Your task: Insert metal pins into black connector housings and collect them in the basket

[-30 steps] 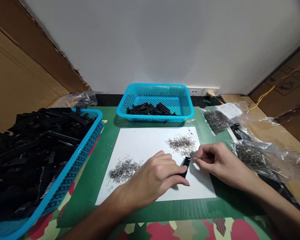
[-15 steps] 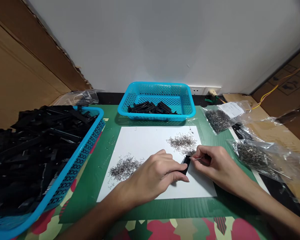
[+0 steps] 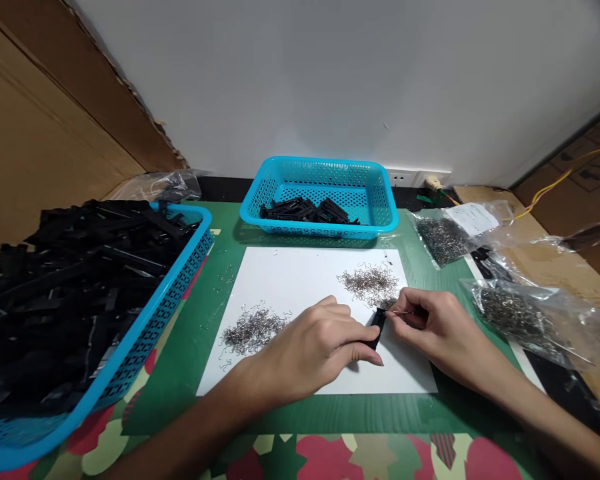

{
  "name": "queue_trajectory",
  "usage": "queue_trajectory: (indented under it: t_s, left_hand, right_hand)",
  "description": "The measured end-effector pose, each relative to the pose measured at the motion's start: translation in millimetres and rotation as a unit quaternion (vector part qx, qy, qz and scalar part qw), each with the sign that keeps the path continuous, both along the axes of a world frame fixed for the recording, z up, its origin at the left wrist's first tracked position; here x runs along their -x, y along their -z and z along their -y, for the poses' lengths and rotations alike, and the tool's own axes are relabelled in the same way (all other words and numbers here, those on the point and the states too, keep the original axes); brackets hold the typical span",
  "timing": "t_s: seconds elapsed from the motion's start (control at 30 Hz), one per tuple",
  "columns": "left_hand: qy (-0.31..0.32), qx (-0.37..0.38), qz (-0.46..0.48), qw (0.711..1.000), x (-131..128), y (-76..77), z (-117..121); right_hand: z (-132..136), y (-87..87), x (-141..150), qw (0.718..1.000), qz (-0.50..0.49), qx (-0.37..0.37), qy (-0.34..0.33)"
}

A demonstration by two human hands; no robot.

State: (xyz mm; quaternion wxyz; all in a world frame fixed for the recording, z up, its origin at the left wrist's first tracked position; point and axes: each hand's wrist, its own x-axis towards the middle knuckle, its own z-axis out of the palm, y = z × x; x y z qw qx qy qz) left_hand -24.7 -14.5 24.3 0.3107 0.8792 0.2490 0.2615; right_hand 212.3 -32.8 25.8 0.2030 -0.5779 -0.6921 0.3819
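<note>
My left hand (image 3: 330, 343) is closed on a narrow black plastic part (image 3: 379, 325), holding it tilted over a white sheet (image 3: 300, 273). Thumb and forefinger grip the part near its lower end. At the part's upper end, my right hand (image 3: 425, 323) pinches a thin metal pin (image 3: 403, 312), whose tip touches or nearly touches the plastic. The pin's exact kind is too small to tell. Just beyond the fingers lies a pile of small bent wire springs (image 3: 370, 283). A second pile of bent wires (image 3: 253, 330) rests left of my left hand, partly hidden by it.
A blue basket (image 3: 320, 231) with several black parts stands at the back. Another blue basket (image 3: 175, 283), heaped with black parts, fills the left. Clear bags of wire pieces (image 3: 443, 240) lie on the right, near a socket (image 3: 404, 177) on the wall.
The view has shifted slightly, so everything sits a little differently in the frame. Both hands keep their grip, and the pin stays at the part's upper end.
</note>
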Motion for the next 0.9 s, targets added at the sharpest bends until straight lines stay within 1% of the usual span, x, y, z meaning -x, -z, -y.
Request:
queue_trajectory:
  t_s: [0.17,0.33,0.43,0.63,0.9]
  left_hand:
    - [0.001,0.015,0.005,1.000,-0.2,1.3,0.2]
    - [-0.011,0.060,0.010,0.998,-0.2,3.4,0.4]
    - [-0.020,0.073,0.012,0.997,-0.8,2.1,0.5]
    - [-0.035,0.070,0.002,0.997,-0.2,-1.6,0.5]
    - [-0.034,0.114,-0.005,0.993,0.9,-2.3,0.3]
  right_hand:
    - [2.5,0.7,2.1,1.000,0.013,-0.024,-0.004]
    - [2.7,4.4,4.9,0.999,0.018,-0.044,-0.017]
    - [2.8,4.6,4.6,0.998,0.024,-0.052,-0.020]
    - [2.7,4.3,5.0,0.999,0.010,-0.051,-0.010]
    - [5.1,7.9,4.9,0.997,0.022,-0.068,-0.019]
